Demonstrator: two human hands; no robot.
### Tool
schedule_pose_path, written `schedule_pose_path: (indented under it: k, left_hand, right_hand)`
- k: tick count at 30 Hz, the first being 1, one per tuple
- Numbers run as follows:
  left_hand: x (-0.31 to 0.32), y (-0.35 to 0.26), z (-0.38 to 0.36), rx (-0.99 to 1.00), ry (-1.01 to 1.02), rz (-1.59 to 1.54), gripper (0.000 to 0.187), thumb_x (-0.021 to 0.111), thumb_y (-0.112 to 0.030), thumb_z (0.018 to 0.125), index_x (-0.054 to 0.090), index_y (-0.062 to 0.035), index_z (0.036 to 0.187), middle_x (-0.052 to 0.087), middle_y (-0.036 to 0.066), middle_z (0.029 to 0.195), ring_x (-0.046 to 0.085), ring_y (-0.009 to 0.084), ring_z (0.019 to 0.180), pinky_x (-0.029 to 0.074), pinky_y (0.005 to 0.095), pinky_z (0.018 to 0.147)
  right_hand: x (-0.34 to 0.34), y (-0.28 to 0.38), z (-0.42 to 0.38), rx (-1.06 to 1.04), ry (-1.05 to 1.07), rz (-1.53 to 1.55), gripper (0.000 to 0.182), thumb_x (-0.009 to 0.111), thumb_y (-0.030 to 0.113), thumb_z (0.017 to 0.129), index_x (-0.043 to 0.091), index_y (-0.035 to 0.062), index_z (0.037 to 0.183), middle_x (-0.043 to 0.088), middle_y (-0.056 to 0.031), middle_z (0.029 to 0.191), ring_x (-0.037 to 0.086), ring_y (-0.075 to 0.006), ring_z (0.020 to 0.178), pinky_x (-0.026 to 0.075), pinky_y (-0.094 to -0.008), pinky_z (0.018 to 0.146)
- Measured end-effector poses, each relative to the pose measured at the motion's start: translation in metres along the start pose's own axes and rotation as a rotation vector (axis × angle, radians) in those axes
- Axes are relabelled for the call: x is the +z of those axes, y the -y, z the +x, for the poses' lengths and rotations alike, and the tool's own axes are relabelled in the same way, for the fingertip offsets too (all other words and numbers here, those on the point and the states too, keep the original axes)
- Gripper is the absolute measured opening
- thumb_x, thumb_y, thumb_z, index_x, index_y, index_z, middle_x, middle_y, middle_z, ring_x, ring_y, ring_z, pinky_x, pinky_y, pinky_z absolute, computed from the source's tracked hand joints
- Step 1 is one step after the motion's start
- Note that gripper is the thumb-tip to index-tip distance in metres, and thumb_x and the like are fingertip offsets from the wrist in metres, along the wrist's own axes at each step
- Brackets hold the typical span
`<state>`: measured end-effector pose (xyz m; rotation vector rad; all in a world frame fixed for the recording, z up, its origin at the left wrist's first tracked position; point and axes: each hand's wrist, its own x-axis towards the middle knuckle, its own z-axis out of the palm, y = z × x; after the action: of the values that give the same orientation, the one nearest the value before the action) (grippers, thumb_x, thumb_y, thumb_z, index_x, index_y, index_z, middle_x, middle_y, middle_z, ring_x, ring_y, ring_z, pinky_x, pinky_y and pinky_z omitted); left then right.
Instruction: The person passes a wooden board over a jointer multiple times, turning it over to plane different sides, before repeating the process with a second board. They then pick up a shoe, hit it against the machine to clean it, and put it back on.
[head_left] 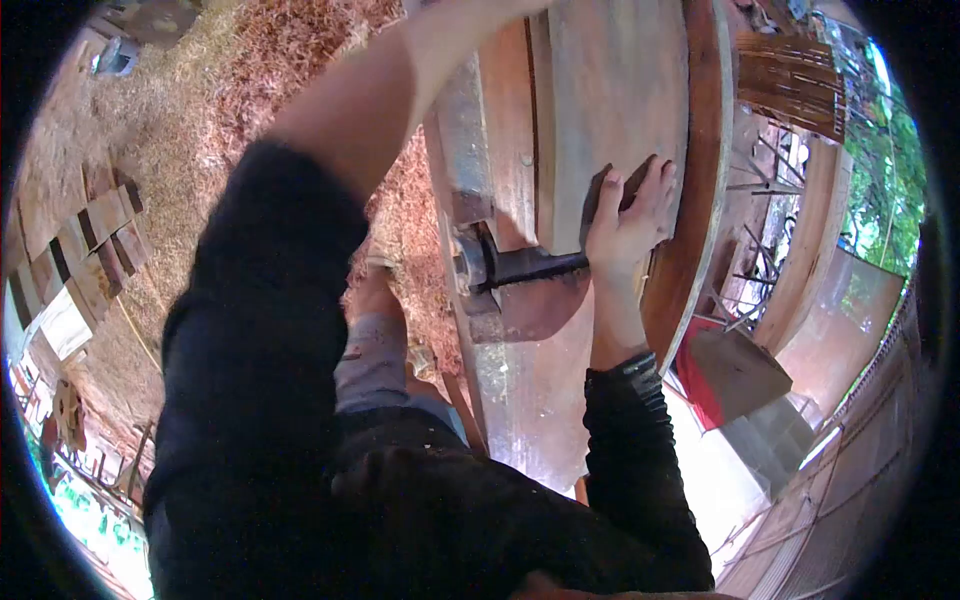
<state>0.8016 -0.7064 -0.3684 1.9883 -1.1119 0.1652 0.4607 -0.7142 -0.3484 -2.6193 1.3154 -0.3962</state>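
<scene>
My right hand point(630, 225) rests on the end of a thick wooden board point(600, 120), its fingers spread and stretched out. The board lies lengthwise on a wood-working machine's bed point(545, 370), against a brownish wooden side rail point(705, 150). Just below the board's near end is a dark slot point(540, 268) with a round metal part point(468, 262) at its left. My left arm point(350, 130) reaches up past the machine's left edge. Its hand is cut off by the top of the view, so what it touches is hidden.
Wood shavings point(270, 70) cover the ground at left. Stacked wood pieces point(75, 255) lie farther left. Beyond the rail are a bundle of thin slats point(790, 85), a long plank point(805, 240) and a cardboard-like box point(740, 375). A bare leg shows beside the machine.
</scene>
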Motion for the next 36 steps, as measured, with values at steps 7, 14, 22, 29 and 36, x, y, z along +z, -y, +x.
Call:
schedule_pose_path:
  k: [7, 14, 22, 29, 36]
  left_hand:
    - [-0.111, -0.008, -0.194, -0.995, 0.151, -0.849, 0.080, 0.078, -0.041, 0.087, 0.050, 0.0048, 0.146, 0.065, 0.019, 0.131, 0.063, 0.0266, 0.121, 0.049, 0.0362, 0.102]
    - [-0.138, 0.003, -0.201, -1.185, 0.400, -1.308, 0.053, 0.081, -0.023, 0.086, 0.062, 0.0032, 0.129, 0.071, 0.013, 0.117, 0.067, 0.0231, 0.109, 0.052, 0.0340, 0.094]
    - [-0.287, -0.146, -0.171, -0.747, 0.413, -0.414, 0.067, 0.077, -0.018, 0.077, 0.052, 0.0026, 0.136, 0.073, 0.027, 0.106, 0.074, 0.0384, 0.098, 0.060, 0.0439, 0.085]
    - [-0.286, -0.201, -0.250, -0.352, 0.441, -0.598, 0.075, 0.076, -0.032, 0.085, 0.048, 0.0006, 0.145, 0.072, 0.028, 0.112, 0.071, 0.0409, 0.109, 0.057, 0.0443, 0.095]
    - [-0.254, -0.095, -0.317, -0.907, 0.674, -0.535, 0.057, 0.062, -0.043, 0.099, 0.058, -0.0018, 0.138, 0.074, 0.021, 0.111, 0.074, 0.0312, 0.101, 0.058, 0.0404, 0.091]
  right_hand:
    - [0.018, 0.135, -0.025, 0.058, 0.053, -0.050, 0.072, 0.045, 0.060, 0.101, 0.047, 0.0092, 0.152, 0.023, -0.0364, 0.162, 0.021, -0.0539, 0.151, 0.019, -0.0709, 0.115]
    - [0.010, 0.184, -0.038, -0.026, 0.214, 0.251, 0.060, 0.048, 0.053, 0.103, 0.060, 0.0060, 0.138, 0.037, -0.0350, 0.156, 0.030, -0.0493, 0.149, 0.027, -0.0556, 0.118]
    - [-0.104, 0.170, -0.027, 0.329, 0.484, 0.926, 0.042, 0.067, 0.030, 0.101, 0.063, -0.0049, 0.123, 0.071, -0.0116, 0.109, 0.065, -0.0155, 0.106, 0.050, -0.0310, 0.095]
    - [-0.129, 0.192, -0.040, 0.257, 0.358, 0.995, 0.064, 0.083, 0.019, 0.081, 0.052, -0.0101, 0.129, 0.068, -0.0215, 0.114, 0.069, -0.0274, 0.101, 0.055, -0.0373, 0.089]
    - [-0.181, 0.158, -0.090, 0.501, 0.476, 1.219, 0.078, 0.071, 0.000, 0.080, 0.034, -0.0089, 0.148, 0.056, -0.0215, 0.137, 0.056, -0.0297, 0.128, 0.046, -0.0379, 0.107]
